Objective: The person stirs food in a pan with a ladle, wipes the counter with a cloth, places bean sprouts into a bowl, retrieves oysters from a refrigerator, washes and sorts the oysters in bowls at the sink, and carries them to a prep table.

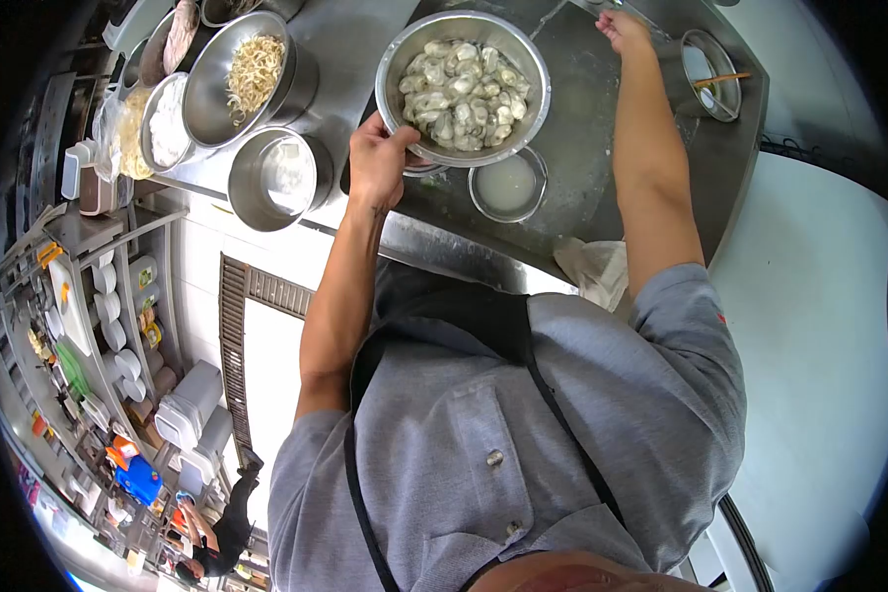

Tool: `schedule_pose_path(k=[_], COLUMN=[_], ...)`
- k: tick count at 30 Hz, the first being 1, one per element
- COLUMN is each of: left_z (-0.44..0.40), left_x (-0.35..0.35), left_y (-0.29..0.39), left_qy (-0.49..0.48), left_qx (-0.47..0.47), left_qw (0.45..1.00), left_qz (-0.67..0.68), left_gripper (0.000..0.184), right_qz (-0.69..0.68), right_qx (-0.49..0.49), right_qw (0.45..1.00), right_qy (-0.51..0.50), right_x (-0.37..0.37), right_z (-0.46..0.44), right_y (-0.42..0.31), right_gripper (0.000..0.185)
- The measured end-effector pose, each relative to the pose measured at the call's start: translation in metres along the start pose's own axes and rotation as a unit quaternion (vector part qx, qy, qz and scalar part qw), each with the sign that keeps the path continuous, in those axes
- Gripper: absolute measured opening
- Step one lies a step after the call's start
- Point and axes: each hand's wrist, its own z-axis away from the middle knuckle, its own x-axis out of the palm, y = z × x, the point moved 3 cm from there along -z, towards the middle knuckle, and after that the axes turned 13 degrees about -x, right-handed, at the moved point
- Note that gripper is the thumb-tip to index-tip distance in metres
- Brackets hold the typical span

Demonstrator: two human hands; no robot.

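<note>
My left hand (pixel 377 163) grips the near-left rim of a wide steel bowl (pixel 389 94), thumb over the edge. Shucked oysters (pixel 464 94) fill the bottom of that bowl. Stretched far forward at the top right, my right hand (pixel 624 32) has its fingers curled in beside a metal fitting at the frame's edge. Whatever they hold is too small to make out. Just below the bowl stands a small round container (pixel 507 185) of cloudy whitish liquid. Part of another metal rim shows under the bowl's near side.
Left on the counter are a bowl of bean sprouts (pixel 257 74), a steel pot (pixel 252 202) and a container of white stuff (pixel 170 123). A pot with utensils (pixel 712 74) stands right. A crumpled plastic bag (pixel 594 266) lies at the near edge. Another person (pixel 227 538) is at lower left.
</note>
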Motion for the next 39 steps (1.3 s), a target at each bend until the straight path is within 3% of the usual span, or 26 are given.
schedule_pose_path(k=[3,4,5,6,8,9,10,11,12,13,16,18,19,21,23,25,26,27,29,31,33,34,35,37,38,39], left_z=[0.002,0.002,0.003,0.004,0.004,0.003,0.003,0.001,-0.003,-0.003,-0.003,-0.01,-0.01,-0.006,-0.007,-0.008,-0.007,-0.005,-0.005,-0.006,-0.01,-0.012,-0.011,-0.01,-0.003,-0.001], left_x=[-0.001,-0.001,0.001,0.002,0.004,0.005,0.006,0.006,0.008,0.012,0.025,0.028,0.029,0.027,0.023,0.017,0.016,0.014,0.01,0.007,0.004,0.001,-0.003,-0.009,-0.009,-0.009], left_y=[0.0,0.0,0.001,0.002,0.002,0.002,0.0,-0.001,-0.002,-0.001,0.001,-0.005,-0.004,-0.007,-0.007,-0.013,-0.013,-0.014,-0.016,-0.019,-0.025,-0.027,-0.029,-0.032,-0.029,-0.032], left_qy=[-0.002,-0.002,-0.004,0.001,0.007,0.009,0.009,0.008,0.006,0.001,-0.004,-0.002,-0.008,-0.016,-0.027,-0.047,-0.033,-0.036,-0.05,-0.078,-0.083,-0.078,-0.081,-0.093,-0.09,-0.088], left_qx=[0.002,0.002,0.001,-0.003,-0.006,0.0,0.005,0.003,0.0,-0.001,0.005,0.003,0.007,-0.018,-0.02,-0.041,-0.05,-0.048,-0.047,-0.045,-0.058,-0.07,-0.073,-0.083,-0.084,-0.089], left_qw=[1.0,1.0,1.0,1.0,1.0,1.0,1.0,1.0,1.0,1.0,0.999,0.999,0.999,0.999,0.999,0.998,0.998,0.998,0.996,0.995,0.994,0.993,0.993,0.992,0.991,0.991], left_qz=[0.003,-0.001,0.001,0.003,0.008,0.012,0.014,0.013,0.018,0.023,0.037,0.038,0.038,0.02,0.016,0.011,0.007,0.008,-0.049,-0.033,-0.047,-0.047,-0.045,-0.038,-0.045,-0.042], left_gripper=[0.027,0.027,0.027,0.028,0.028,0.028,0.028,0.028,0.028,0.027,0.025,0.023,0.023,0.022,0.021,0.02,0.02,0.02,0.02,0.02,0.02,0.021,0.021,0.02,0.02,0.02], right_qz=[0.076,0.186,0.357,0.423,0.31,0.094,0.124,0.17,0.272,0.275,0.491,0.532,0.534,0.453,0.5,0.537,0.442,0.444,0.504,0.486,0.418,0.402,0.405,0.3,0.351,0.351], right_qx=[-0.028,-0.088,-0.204,-0.326,-0.448,-0.32,-0.425,-0.46,-0.56,-0.562,-0.547,-0.336,-0.338,-0.383,-0.399,-0.397,-0.401,-0.401,-0.358,-0.314,-0.302,-0.307,-0.304,-0.297,-0.364,-0.359], right_qw=[0.997,0.979,0.91,0.84,0.837,0.941,0.859,0.821,0.702,0.701,0.636,0.737,0.736,0.726,0.711,0.673,0.68,0.68,0.765,0.795,0.796,0.767,0.767,0.753,0.742,0.742], right_qy=[-0.01,0.0,0.045,0.095,0.041,-0.059,-0.258,-0.292,-0.347,-0.342,-0.235,-0.248,-0.241,-0.347,-0.293,-0.318,-0.426,-0.424,-0.18,-0.181,-0.316,-0.394,-0.394,-0.505,-0.44,-0.444], right_x=[0.001,0.0,0.004,0.015,0.055,0.08,0.089,0.109,0.122,0.128,0.146,0.154,0.153,0.149,0.141,0.143,0.144,0.142,0.134,0.152,0.172,0.174,0.168,0.15,0.138,0.14], right_z=[0.01,0.025,0.05,0.095,0.205,0.272,0.254,0.299,0.311,0.316,0.329,0.332,0.33,0.33,0.332,0.329,0.32,0.316,0.307,0.306,0.309,0.329,0.338,0.349,0.338,0.334], right_y=[-0.011,-0.026,-0.052,-0.088,-0.16,-0.192,-0.153,-0.166,-0.152,-0.136,-0.115,-0.112,-0.108,-0.097,-0.098,-0.08,-0.084,-0.083,-0.095,-0.072,-0.043,-0.055,-0.065,-0.076,-0.074,-0.06], right_gripper=[0.019,0.019,0.019,0.019,0.018,0.018,0.04,0.05,0.061,0.061,0.068,0.066,0.066,0.06,0.055,0.053,0.051,0.051,0.049,0.051,0.049,0.048,0.048,0.047,0.05,0.05])
